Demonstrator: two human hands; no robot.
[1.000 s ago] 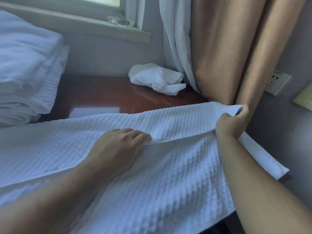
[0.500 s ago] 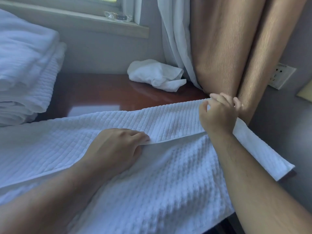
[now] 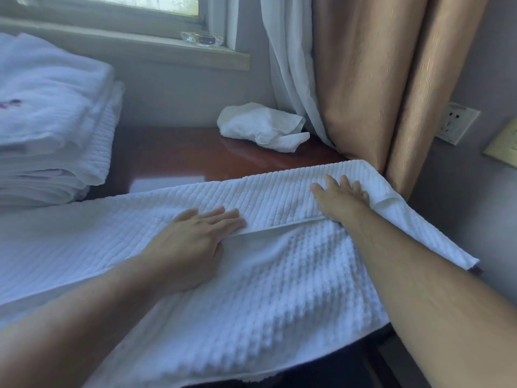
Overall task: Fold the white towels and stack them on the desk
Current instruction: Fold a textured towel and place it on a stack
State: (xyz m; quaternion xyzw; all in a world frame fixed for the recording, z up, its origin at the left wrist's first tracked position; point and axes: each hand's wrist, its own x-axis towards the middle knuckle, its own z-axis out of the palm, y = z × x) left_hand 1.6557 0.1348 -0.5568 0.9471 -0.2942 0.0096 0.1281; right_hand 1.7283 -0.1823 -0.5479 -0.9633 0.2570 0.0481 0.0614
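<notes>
One waffle towel (image 3: 251,289) lies spread across the front of the brown surface (image 3: 179,155), long axis running left to right, its far layer folded toward the near side and its right end drooping off the edge by the curtain (image 3: 372,79); two hands are on it, both flat with fingers straight. The left hand (image 3: 195,236) presses the fold's edge near the middle, the right hand (image 3: 340,196) presses the right end; one stack (image 3: 53,121) of folded towels sits far left, one crumpled cloth (image 3: 263,126) at the back.
</notes>
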